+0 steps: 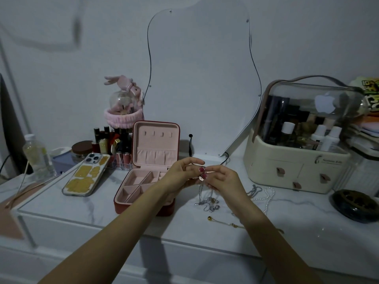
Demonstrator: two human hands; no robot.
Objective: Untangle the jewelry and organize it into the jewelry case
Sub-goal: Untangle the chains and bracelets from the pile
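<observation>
Two hands are meeting above the middle of the counter (287,222), just to the right of the open jewelry case (143,181). The left hand (180,173) is curling its fingers with its grip pinched together on the top of a tangle of silver chains (207,199), and the right hand (223,179) is pinching the same tangle from the other side, its grip closed on the strands. A small round charm (201,178) is hanging between the two hands, and the lower ends of the chains are trailing down onto the counter surface.

The jewelry case is standing with its lid upright and its pink compartments showing; whether anything is lying in them cannot be told, as the left wrist is covering the nearest right corner. A pearl strand (266,198) and another silver chain (254,190) are lying to the right of the hands, toward the cream cosmetics organizer (287,167) at the back right of the counter. A gold piece with a ball end (221,221) is lying near the front edge, partly under the right forearm. A phone (86,175) is leaning to the left of the case.
</observation>
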